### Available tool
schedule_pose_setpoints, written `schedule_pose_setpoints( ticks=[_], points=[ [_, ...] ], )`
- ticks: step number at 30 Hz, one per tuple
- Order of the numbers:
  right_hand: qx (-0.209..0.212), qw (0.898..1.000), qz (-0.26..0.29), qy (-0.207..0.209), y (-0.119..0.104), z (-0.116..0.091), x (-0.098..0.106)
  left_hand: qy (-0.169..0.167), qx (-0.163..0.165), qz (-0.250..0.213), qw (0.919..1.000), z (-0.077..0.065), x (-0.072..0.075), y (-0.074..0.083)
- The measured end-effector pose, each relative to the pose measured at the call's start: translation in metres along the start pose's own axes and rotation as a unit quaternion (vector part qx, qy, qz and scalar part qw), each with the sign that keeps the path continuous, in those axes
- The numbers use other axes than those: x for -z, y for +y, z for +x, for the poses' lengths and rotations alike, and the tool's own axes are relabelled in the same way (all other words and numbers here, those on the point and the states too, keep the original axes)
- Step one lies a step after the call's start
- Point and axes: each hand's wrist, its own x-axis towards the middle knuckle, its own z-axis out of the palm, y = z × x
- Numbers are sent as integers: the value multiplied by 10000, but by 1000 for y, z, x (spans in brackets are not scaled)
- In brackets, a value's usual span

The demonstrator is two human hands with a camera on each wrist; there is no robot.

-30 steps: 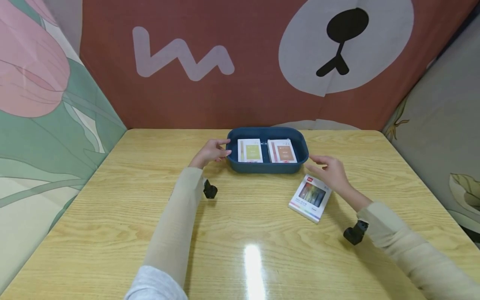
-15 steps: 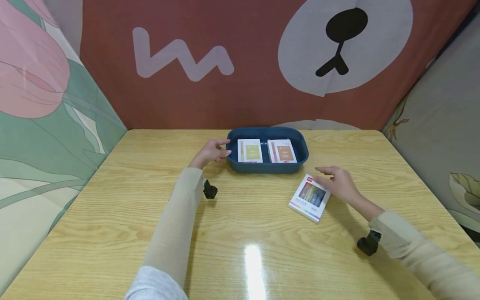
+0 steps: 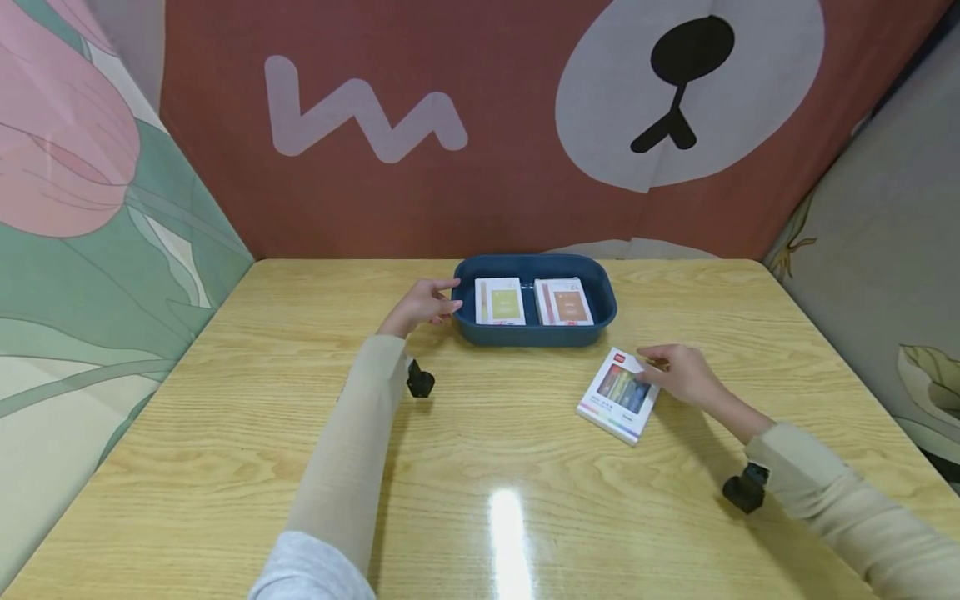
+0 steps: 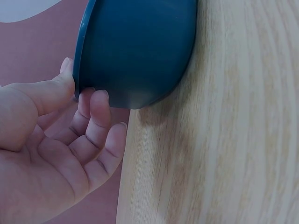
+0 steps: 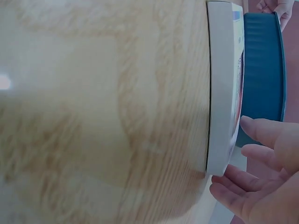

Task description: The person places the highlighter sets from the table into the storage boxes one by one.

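Note:
My left hand (image 3: 425, 305) holds the left rim of a dark blue plastic tub (image 3: 525, 336). In the left wrist view, the thumb and curled fingers (image 4: 98, 112) pinch that rim. Lying flat on the table to the right, nearer me, is a white box (image 3: 621, 398) whose window shows coloured sticks. My right hand (image 3: 686, 375) is at this box's upper right edge, with the thumb over its face. In the right wrist view, the other fingers (image 5: 233, 182) curl at the end of the box. Their contact underneath is hidden.
Two white packs stand side by side in the tub, one with a yellow-green panel (image 3: 500, 302), one with an orange panel (image 3: 564, 302). The wooden table (image 3: 465, 467) meets a red printed backdrop (image 3: 510, 200) behind the tub. Patterned cloths hang on both sides.
My right hand has moved from beside the tub's right end, back toward me and right, onto the white box's edge. The left hand and the tub have stayed put.

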Motion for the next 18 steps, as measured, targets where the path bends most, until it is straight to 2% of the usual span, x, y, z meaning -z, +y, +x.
schedule_pose_setpoints(
  ticks=[10,18],
  points=[
    [241,9995,-174,71,7,-2,3,46,-6,73,10000,1,1,-1],
    [156,9997,-161,26,6,-2,2,69,-31,31,10000,2,-1,-3]
  ],
)
